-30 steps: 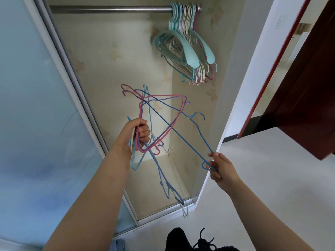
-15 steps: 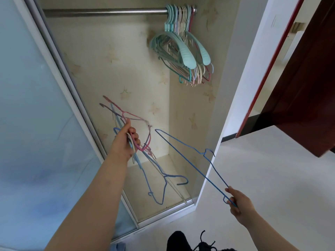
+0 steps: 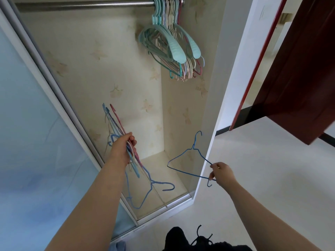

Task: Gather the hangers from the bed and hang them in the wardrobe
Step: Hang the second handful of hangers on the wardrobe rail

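Hanging from the horizontal metal wardrobe rail [image 3: 81,5], at its right end, a cluster of teal, cream and pink plastic hangers [image 3: 168,46] is being carried. Well below that rail, a bundle of thin blue and pink wire hangers [image 3: 130,156] is being gripped in the closed left hand [image 3: 123,151], with hooks pointing both up and down. Below the rail's right end, a single blue wire hanger [image 3: 188,160] is being pinched at one corner by the right hand [image 3: 222,173], hook uppermost, in front of the open wardrobe.

bare forearms [image 3: 94,201], black laced shoe [image 3: 183,240]
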Motion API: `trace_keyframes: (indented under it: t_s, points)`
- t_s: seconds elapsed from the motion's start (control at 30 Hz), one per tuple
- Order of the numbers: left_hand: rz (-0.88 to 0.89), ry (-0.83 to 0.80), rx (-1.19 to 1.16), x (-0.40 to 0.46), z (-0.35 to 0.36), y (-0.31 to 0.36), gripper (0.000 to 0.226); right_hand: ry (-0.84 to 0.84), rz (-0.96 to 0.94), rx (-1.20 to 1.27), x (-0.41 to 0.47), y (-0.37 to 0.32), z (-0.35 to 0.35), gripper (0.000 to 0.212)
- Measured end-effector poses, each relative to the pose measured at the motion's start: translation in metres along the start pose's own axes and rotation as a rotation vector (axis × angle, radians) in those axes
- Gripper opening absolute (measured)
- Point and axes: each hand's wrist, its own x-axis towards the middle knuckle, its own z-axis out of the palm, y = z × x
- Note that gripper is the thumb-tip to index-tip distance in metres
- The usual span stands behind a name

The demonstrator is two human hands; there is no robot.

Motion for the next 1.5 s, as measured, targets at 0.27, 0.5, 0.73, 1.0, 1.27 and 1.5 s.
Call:
trace_keyframes:
  t_s: [0.27,0.5,0.73,1.0,1.27,1.5]
  points:
    - [-0.11,-0.261,0.249,-0.018,0.025,-0.043,0.023,-0.105,-0.572,-0.241,-0.048,-0.101,0.046,0.046]
    - [-0.013,-0.325,0.307,-0.04,0.038,-0.054,0.022,-0.206,-0.685,-0.408,-0.051,-0.14,0.056,0.051]
    - [0.087,-0.268,0.245,-0.038,0.048,-0.055,0.012,-0.13,-0.631,-0.284,-0.04,-0.158,0.062,0.052]
    - [0.073,-0.127,0.138,-0.033,0.051,-0.066,0.015,-0.015,-0.612,-0.182,-0.034,-0.151,0.071,0.022]
    - [0.04,-0.065,0.082,-0.025,0.043,-0.056,0.025,0.116,-0.199,0.034,0.006,-0.039,0.052,0.039]
    - [0.0,-0.077,-0.066,-0.015,0.043,-0.037,0.038,-0.538,0.374,-0.277,-0.001,0.091,0.039,0.069]
